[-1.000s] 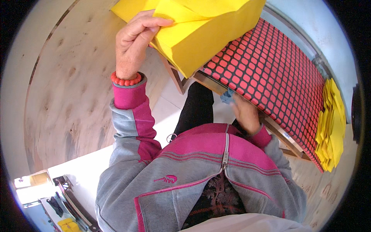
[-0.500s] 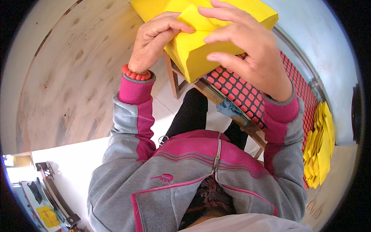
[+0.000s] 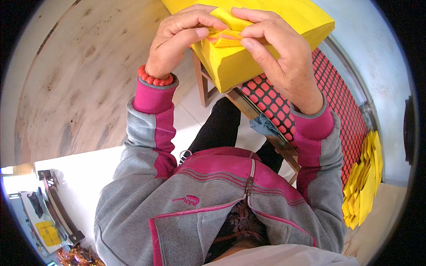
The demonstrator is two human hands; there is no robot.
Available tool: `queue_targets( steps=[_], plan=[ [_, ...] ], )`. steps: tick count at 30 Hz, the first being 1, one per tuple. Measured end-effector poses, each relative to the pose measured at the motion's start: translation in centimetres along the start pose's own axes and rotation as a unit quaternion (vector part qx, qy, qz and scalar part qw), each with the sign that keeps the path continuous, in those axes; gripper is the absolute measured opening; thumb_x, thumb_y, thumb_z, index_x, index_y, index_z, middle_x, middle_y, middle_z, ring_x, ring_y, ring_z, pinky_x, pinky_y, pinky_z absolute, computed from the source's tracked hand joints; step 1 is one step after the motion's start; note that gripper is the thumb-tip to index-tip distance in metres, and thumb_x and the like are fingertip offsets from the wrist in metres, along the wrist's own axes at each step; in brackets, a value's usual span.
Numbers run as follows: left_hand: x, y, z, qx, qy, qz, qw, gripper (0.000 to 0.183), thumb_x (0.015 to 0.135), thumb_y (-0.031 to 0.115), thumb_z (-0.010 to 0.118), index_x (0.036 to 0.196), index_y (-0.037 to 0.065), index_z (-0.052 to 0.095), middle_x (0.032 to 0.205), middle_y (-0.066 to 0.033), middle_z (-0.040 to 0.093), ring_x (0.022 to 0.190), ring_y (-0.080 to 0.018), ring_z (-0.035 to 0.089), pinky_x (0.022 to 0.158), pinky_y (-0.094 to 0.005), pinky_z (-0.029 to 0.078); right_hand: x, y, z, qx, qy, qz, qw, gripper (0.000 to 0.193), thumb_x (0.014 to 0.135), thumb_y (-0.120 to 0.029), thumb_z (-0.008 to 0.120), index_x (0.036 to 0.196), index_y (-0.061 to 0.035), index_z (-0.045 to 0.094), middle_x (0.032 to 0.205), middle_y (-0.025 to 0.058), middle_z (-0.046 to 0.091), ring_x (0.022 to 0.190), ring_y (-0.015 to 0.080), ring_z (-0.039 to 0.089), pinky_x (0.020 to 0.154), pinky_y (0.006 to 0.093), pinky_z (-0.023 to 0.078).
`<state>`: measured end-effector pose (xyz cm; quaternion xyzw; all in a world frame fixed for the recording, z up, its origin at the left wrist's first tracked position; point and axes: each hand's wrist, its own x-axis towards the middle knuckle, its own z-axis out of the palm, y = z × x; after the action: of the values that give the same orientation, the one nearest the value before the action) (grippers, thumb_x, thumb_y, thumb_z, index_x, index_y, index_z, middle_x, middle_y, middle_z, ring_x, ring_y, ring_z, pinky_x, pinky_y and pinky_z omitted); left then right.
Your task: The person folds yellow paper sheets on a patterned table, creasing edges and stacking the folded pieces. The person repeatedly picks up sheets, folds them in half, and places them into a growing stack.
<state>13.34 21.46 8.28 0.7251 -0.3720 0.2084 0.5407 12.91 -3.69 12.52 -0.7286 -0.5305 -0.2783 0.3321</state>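
Note:
On top of a thick block of yellow sheets (image 3: 239,66), a small yellow sheet (image 3: 227,39), seemingly paper, is being folded between my hands. The fold stands partly open, and a pinkish inner part shows. My left hand (image 3: 179,35) is closed on the sheet's left side, its thumb laid along the near edge. From the other side my right hand (image 3: 284,55) pinches the sheet with thumb and fingers. Some fingertips are hidden behind the folds. A red bead bracelet (image 3: 155,77) circles my left wrist.
The block rests over a wooden-framed surface with a red-and-black grid cover (image 3: 339,95). Folded yellow pieces (image 3: 364,181) pile at its right end. A blue cloth (image 3: 264,125) hangs at the near edge. A large wooden board (image 3: 66,93) stands at left; my legs are below.
My right hand has moved left and closed on the yellow sheet, from hovering apart with spread fingers. The sheet is now bent into folds. The whole view has shifted slightly.

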Motion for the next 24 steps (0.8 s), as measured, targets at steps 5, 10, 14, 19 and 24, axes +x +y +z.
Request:
queue_targets(
  steps=[5, 10, 14, 19, 24],
  plan=[
    [0.1, 0.2, 0.0, -0.042, -0.009, -0.003, 0.999, 0.033, 0.086, 0.016, 0.052, 0.106, -0.005, 0.068, 0.125, -0.0172, 0.062, 0.119, -0.0262, 0.056, 0.103, -0.0368, 0.040, -0.3, 0.1, 0.4, 0.021, 0.028, 0.012, 0.999, 0.007, 0.093, -0.005, 0.063, 0.098, 0.0002, 0.063, 0.121, 0.0154, 0.067, 0.104, 0.0270, 0.066, 0.090, 0.0325, 0.050],
    [0.2, 1.0, 0.3, -0.036, -0.021, -0.005, 0.999, 0.025, 0.088, 0.012, 0.054, 0.104, -0.003, 0.067, 0.118, -0.0124, 0.064, 0.111, -0.0213, 0.059, 0.097, -0.0331, 0.044, -0.4, 0.2, 0.6, 0.010, 0.037, 0.008, 0.999, 0.009, 0.092, -0.005, 0.064, 0.099, -0.0002, 0.062, 0.122, 0.0140, 0.067, 0.104, 0.0258, 0.066, 0.089, 0.0317, 0.051],
    [0.6, 1.0, 0.9, -0.036, 0.011, 0.024, 0.999, 0.012, 0.092, 0.007, 0.060, 0.099, 0.000, 0.067, 0.106, -0.0072, 0.066, 0.099, -0.0153, 0.061, 0.089, -0.0282, 0.047, -0.3, -0.1, 0.8, 0.016, 0.044, 0.022, 0.999, 0.009, 0.091, -0.005, 0.065, 0.099, -0.0003, 0.062, 0.122, 0.0153, 0.067, 0.104, 0.0268, 0.066, 0.089, 0.0319, 0.051],
    [0.2, 0.9, 1.4, -0.074, 0.040, -0.020, 0.996, 0.009, 0.093, 0.003, 0.063, 0.101, 0.000, 0.066, 0.110, -0.0077, 0.066, 0.103, -0.0141, 0.061, 0.092, -0.0278, 0.047, 0.0, -0.4, 0.8, -0.005, 0.110, -0.006, 0.994, 0.016, 0.084, -0.006, 0.071, 0.097, -0.0009, 0.063, 0.121, 0.0242, 0.063, 0.107, 0.0369, 0.064, 0.090, 0.0386, 0.052],
    [0.1, 0.1, 1.3, -0.092, 0.088, -0.058, 0.990, 0.011, 0.095, -0.001, 0.059, 0.106, 0.002, 0.060, 0.118, -0.0092, 0.066, 0.104, -0.0142, 0.062, 0.093, -0.0287, 0.049, 0.2, -0.6, 0.1, -0.035, 0.052, -0.009, 0.998, 0.019, 0.082, -0.002, 0.073, 0.098, -0.0003, 0.064, 0.124, 0.0274, 0.061, 0.111, 0.0371, 0.064, 0.093, 0.0385, 0.052]
  ],
)
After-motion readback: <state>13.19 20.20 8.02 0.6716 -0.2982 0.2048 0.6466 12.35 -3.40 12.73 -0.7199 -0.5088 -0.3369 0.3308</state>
